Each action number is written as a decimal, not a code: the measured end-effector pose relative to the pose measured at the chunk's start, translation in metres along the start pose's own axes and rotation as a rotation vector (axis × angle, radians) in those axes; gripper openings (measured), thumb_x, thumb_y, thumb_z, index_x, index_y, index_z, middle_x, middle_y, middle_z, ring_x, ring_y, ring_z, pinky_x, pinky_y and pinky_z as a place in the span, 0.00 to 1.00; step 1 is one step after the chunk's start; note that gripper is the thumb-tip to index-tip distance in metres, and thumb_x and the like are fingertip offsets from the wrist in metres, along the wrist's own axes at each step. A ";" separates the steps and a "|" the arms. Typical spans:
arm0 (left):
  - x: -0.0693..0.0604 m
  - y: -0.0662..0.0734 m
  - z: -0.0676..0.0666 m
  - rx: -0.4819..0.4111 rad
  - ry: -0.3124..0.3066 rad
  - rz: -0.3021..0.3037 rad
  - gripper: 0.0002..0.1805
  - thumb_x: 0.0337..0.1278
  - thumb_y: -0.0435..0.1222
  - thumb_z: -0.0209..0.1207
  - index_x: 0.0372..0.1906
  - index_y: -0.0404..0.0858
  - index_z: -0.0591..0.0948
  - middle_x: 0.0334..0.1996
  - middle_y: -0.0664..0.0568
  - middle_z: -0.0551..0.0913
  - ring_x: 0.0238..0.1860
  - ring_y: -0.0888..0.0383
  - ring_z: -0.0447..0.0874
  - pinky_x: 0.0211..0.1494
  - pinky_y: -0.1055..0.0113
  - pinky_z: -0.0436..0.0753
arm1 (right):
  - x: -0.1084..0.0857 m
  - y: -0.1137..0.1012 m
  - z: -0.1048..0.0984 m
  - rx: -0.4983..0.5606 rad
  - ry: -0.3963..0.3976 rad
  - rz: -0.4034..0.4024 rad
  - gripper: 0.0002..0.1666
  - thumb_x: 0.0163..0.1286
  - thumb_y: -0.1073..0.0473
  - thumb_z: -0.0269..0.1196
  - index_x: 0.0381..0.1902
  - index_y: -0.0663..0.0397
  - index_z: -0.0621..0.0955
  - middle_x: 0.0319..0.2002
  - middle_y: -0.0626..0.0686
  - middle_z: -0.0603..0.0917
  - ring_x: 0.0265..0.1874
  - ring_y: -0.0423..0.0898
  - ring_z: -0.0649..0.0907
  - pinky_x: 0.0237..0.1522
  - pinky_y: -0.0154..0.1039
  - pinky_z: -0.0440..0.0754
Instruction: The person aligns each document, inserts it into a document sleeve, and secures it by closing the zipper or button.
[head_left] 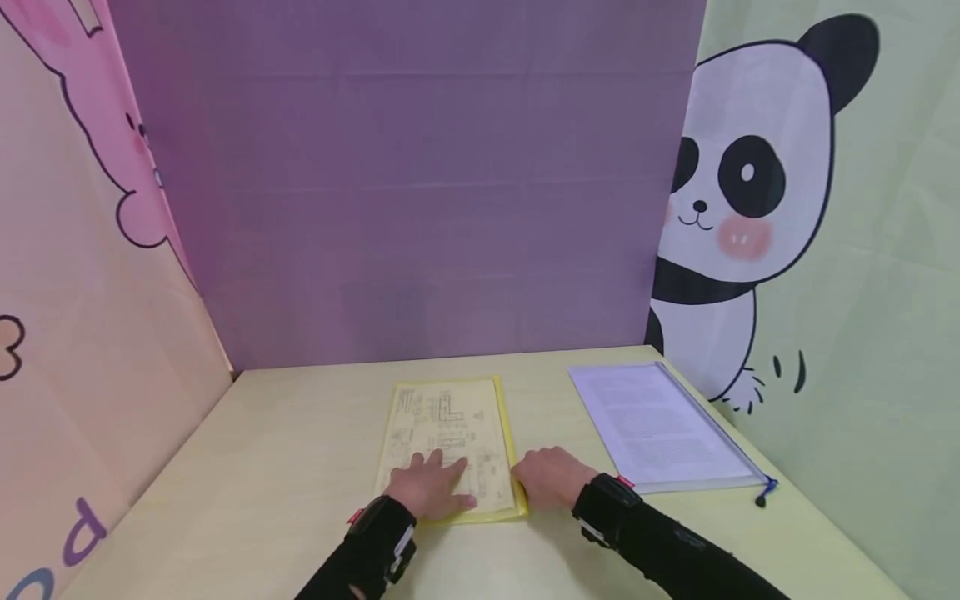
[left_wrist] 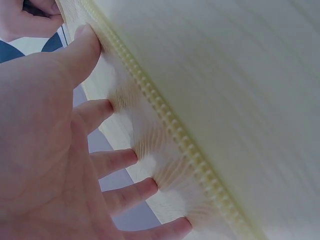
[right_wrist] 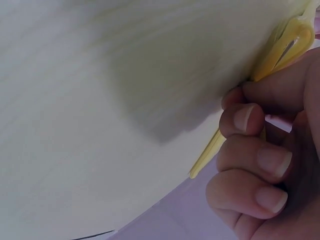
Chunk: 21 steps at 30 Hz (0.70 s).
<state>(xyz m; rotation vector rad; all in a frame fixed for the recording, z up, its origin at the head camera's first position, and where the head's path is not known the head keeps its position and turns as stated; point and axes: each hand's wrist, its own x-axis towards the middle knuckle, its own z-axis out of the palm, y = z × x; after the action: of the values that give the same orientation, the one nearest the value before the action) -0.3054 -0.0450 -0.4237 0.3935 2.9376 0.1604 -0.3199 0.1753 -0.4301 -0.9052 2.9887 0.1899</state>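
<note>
A clear zip document bag with yellow edging (head_left: 509, 421) lies flat on the table, a printed sheet with line drawings (head_left: 450, 421) inside it. My left hand (head_left: 429, 487) rests spread on the bag's near part. In the left wrist view its fingertips (left_wrist: 148, 185) press the clear plastic into wrinkles beside the ribbed yellow zip (left_wrist: 167, 116). At the bag's right edge, near the lower corner, my right hand (head_left: 553, 477) pinches the yellow border with curled fingers. A looped yellow part (right_wrist: 287, 47) shows beside that thumb in the right wrist view; the pinch point itself is hidden.
To the right, a second clear folder (head_left: 663, 429) holds printed white pages. It has a dark strip along its right side and a blue pull (head_left: 767, 490) at the near corner. A purple backdrop (head_left: 420, 192) and printed side panels enclose the pale wooden table (head_left: 247, 467).
</note>
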 end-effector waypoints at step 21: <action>0.000 -0.002 -0.003 -0.025 -0.011 0.007 0.38 0.62 0.64 0.59 0.74 0.54 0.71 0.73 0.40 0.67 0.69 0.37 0.65 0.63 0.29 0.69 | -0.015 -0.006 -0.005 -0.005 -0.073 -0.033 0.10 0.66 0.60 0.65 0.26 0.45 0.77 0.22 0.45 0.72 0.21 0.43 0.70 0.27 0.38 0.71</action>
<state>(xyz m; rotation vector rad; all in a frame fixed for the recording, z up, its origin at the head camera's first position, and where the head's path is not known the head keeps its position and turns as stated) -0.3062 -0.0470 -0.4206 0.4002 2.9204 0.1943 -0.3038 0.1781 -0.4252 -0.9266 2.9064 0.2250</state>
